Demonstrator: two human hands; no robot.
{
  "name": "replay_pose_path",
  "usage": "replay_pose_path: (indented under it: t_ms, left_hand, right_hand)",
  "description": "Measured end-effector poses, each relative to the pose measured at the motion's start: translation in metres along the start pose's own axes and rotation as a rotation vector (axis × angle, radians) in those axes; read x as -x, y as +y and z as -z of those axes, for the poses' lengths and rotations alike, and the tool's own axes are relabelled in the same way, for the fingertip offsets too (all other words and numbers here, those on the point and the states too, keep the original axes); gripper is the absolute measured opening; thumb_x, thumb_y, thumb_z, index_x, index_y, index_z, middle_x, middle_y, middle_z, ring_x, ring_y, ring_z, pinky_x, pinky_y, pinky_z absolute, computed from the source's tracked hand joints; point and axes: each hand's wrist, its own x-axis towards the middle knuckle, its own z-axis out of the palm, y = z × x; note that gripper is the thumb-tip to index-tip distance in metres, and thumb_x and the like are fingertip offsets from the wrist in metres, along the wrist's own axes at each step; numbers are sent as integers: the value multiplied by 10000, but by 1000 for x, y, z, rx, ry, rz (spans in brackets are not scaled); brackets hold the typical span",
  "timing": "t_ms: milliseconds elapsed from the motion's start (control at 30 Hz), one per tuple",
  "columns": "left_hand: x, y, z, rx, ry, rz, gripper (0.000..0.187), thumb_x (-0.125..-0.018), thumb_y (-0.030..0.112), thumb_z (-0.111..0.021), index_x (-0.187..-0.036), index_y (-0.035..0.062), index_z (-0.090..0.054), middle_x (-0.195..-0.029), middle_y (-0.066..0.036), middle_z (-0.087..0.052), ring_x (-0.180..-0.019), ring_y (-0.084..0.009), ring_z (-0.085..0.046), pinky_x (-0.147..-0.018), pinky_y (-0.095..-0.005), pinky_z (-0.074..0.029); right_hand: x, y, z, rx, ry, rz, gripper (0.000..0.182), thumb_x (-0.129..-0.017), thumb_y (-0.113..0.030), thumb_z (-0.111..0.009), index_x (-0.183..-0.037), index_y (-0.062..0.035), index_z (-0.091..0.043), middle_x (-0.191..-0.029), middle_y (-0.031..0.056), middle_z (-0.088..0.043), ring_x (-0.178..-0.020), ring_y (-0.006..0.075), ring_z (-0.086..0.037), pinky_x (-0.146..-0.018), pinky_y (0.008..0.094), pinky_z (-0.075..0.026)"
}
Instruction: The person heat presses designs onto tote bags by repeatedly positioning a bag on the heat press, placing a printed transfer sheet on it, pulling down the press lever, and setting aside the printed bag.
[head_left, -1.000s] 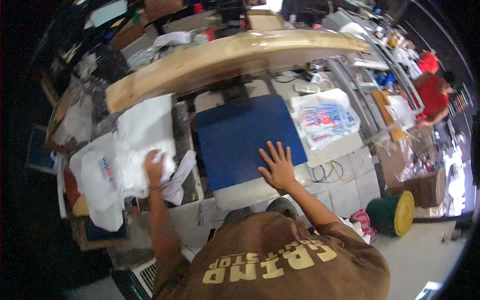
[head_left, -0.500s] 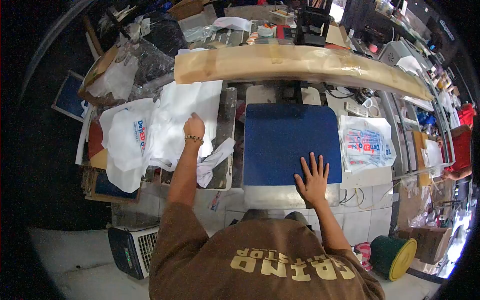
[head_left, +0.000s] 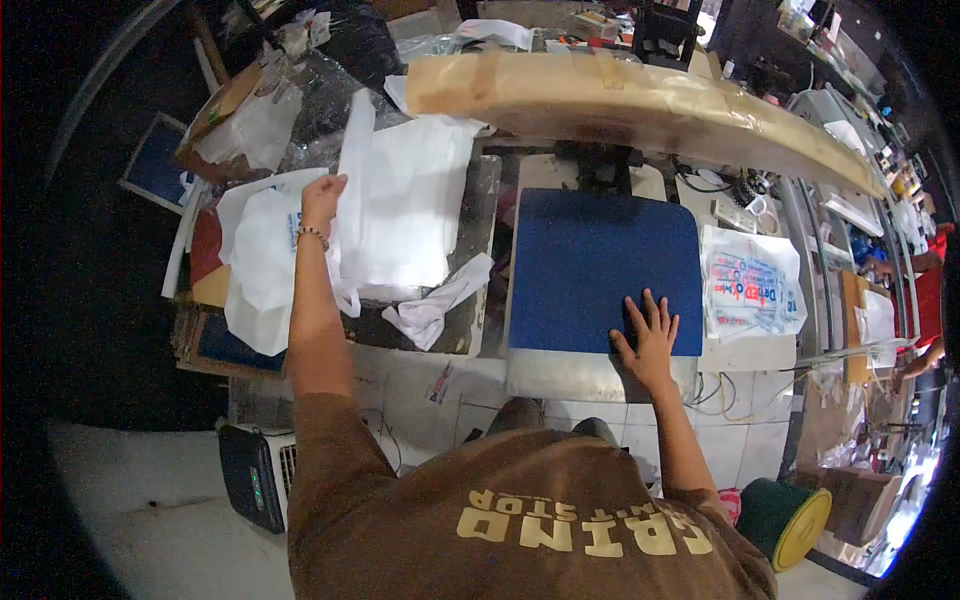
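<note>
Two hands are at work, and we see them spread well apart. Our left hand (head_left: 322,200) is closed on the edge of a white plastic bag (head_left: 405,205), pinching it at the upper left corner so that the sheet hangs lifted and flat, stretching away to the right of that hand. A beaded bracelet (head_left: 312,234) sits on the wrist just below. To the left of the left hand and partly under it lies a heap of white bags (head_left: 262,262), one showing blue and red print. Below and right of the held bag, a crumpled white strip (head_left: 435,305) rests on a dark tray.

Our right hand (head_left: 652,338) lies open, fingers fanned, palm down on the lower right corner of the blue pad (head_left: 600,265) of the press; it holds nothing. Above the pad, beyond the fingertips, runs the long tan press plate (head_left: 640,100), wrapped in tape. Just to the right of the right hand, a printed bag (head_left: 752,290) lies flat on the desk (head_left: 745,352), near a power strip. Far to the right, another person's hand (head_left: 908,368) reaches over a separate desk.
</note>
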Motion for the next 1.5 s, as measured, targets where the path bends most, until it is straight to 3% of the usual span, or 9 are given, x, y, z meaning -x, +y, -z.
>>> replay_pose_path:
  t_ms: [200,400,600,667,733,933,1067,1333,1500]
  left_hand:
    - [134,120,14,-280,263,-288,228,-895,204,-684,-918,-23,-668,-768,-99,-669,-692,-163,-608,-672,-300,-492]
    - [321,188,-67,-204,320,-737,139,-902,89,-651,-996,-14,-663,-985,-162,-689,-799,-250,-673,-737,-364,-538]
    - [390,152,-83,573,71,-330,341,-1005,256,-538,-1101,-48,-660,-1251,-128,-617,-1064,-220,-598,-932,-338,-466]
    - [385,95,-97,309,191,-247,430,-1020,295,-495,-1285,-34,-571,-1346,-121,-552,-1170,-205,-535,-986,-332,-416]
    - [385,61,-108,649,-18,393,528,-1003,247,-517,-1442,-20,-394,-1394,-128,-500,-1195,-206,-528,-990,-337,-427]
    - [389,111,-135,921,-557,232,500,-954,137,-577,-1402,-17,-415,-1289,-140,-577,-1104,-223,-593,-941,-351,-480]
    - [347,123,-210,810,-396,115,447,-874,98,-714,-1264,-32,-539,-1175,-113,-643,-1033,-201,-617,-908,-333,-482]
    - [243,81,-308,97,-194,-261,479,-758,237,-820,-1111,-25,-627,-1059,-213,-697,-950,-327,-673,-865,-381,-497]
    - [226,76,-313,-149,-173,-362,538,-752,247,-816,-1144,-49,-596,-1047,-243,-688,-990,-398,-660,-871,-428,-501]
  right_hand:
    - [-30,-87,28,-638,-119,270,734,-775,-389,-785,-1355,-23,-521,-1362,218,-540,-1283,385,-494,-1087,416,-387]
    - [16,-207,74,-964,-77,505,860,-748,-233,-761,-1444,60,-349,-1390,293,-477,-1311,407,-458,-1102,413,-361]
    - [66,-148,95,-788,-271,464,573,-825,-25,-501,-1392,19,-431,-1186,323,-580,-980,468,-618,-857,479,-501]
    - [82,-122,104,-895,-211,641,486,-850,-24,-489,-1336,-7,-508,-1170,281,-610,-978,458,-610,-875,490,-481]
    - [113,-99,140,-1061,-333,459,388,-934,-108,-508,-1305,3,-539,-1172,219,-642,-1042,365,-629,-926,446,-467]
    - [156,-10,168,-1529,-597,-406,466,-929,-211,-636,-1326,11,-533,-1224,118,-635,-1077,188,-622,-946,361,-494]
    - [150,61,99,-2238,-535,-548,811,-920,-632,-496,-1430,-8,-406,-1331,213,-559,-1159,332,-599,-998,464,-484]
    - [164,71,33,-2096,-679,-572,1079,-781,-893,-263,-1421,-38,-417,-1332,261,-543,-1094,389,-629,-932,463,-520]
    - [149,142,31,-1054,-199,-622,505,-960,-462,-570,-881,17,-710,-738,75,-695,-686,165,-664,-630,294,-512]
